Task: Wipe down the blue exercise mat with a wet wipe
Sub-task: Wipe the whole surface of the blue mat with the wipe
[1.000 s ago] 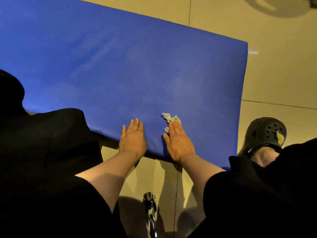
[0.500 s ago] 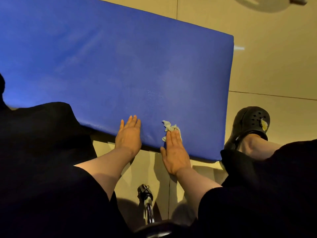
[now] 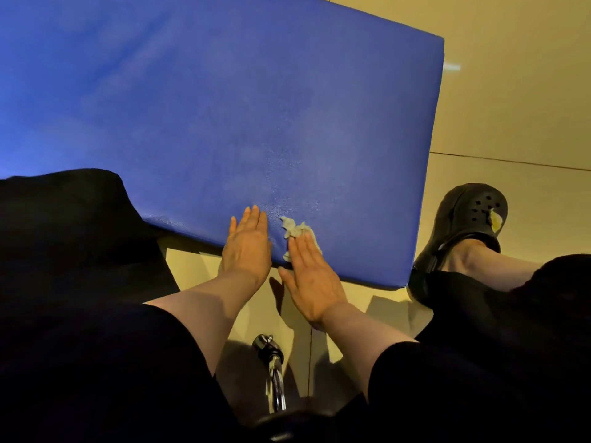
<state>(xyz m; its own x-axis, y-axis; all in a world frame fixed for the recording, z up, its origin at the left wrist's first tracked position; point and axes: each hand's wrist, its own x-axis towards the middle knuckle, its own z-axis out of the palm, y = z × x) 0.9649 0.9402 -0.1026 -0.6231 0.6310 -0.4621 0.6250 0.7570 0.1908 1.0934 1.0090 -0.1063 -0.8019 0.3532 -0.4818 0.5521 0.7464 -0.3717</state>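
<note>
Beige floor tiles (image 3: 511, 91) lie under a blue mat (image 3: 224, 107); the left hand (image 3: 248, 247) rests flat on its near edge, fingers straight; just beside it the right hand (image 3: 311, 276), also flat, presses a crumpled wipe (image 3: 295, 230) onto the mat; a black clog (image 3: 463, 225) sits to the right.

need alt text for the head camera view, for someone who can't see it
Seen from above, a person's right hand presses a crumpled wet wipe under straight fingers on the near edge of a blue exercise mat, with the left hand flat beside it. The mat lies on a tiled floor; a black clog sits to its right.
</note>
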